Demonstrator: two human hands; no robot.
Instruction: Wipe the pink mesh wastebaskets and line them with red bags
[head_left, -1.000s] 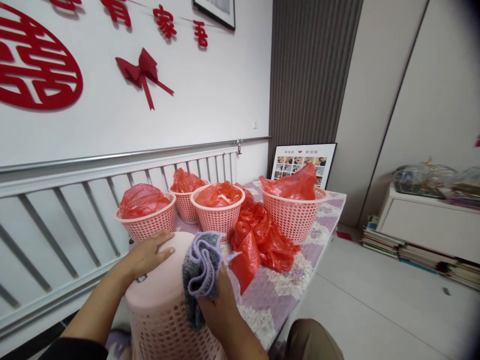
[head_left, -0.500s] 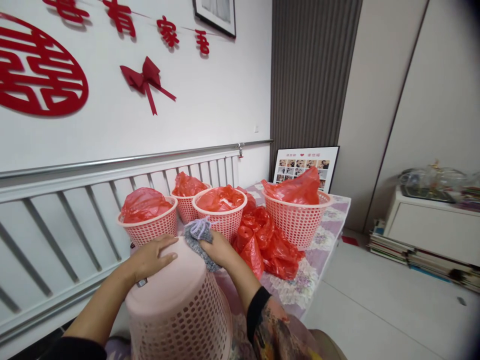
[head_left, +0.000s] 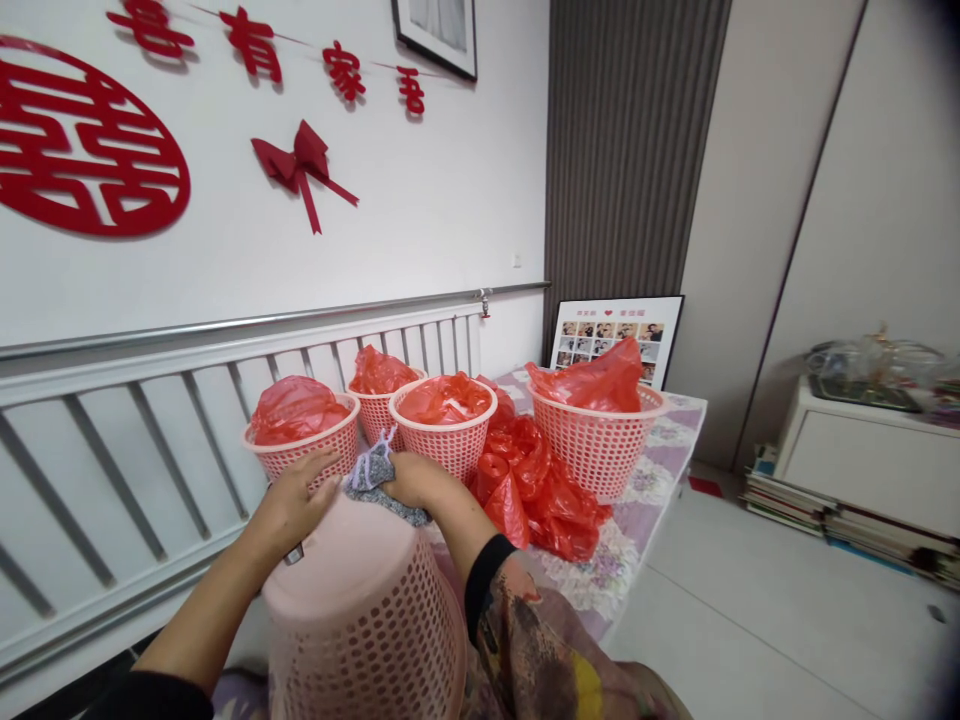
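A pale pink plastic waste basket [head_left: 367, 620] with perforated sides stands upside down close to me, its solid base tilted up. My left hand [head_left: 296, 500] rests on the left edge of that base, fingers stretched and thumb apart. A small dark and white label shows beside its wrist. My right hand [head_left: 416, 480] is closed around a grey cloth [head_left: 379, 478] with lilac trim, pressing it to the far edge of the base. The cloth lies just to the right of my left fingertips.
Beyond are several pink baskets lined with red bags: left basket [head_left: 304, 450], back basket [head_left: 375, 415], middle basket [head_left: 450, 445], right basket [head_left: 596, 450]. Crumpled red plastic bags [head_left: 566, 510] lie on the floral tablecloth [head_left: 656, 465]. A radiator [head_left: 172, 450] runs along the left wall.
My right hand has moved the cloth left along the far edge of the base, closer to my left hand. My left hand has shifted slightly up toward that edge. The view has shifted slightly.
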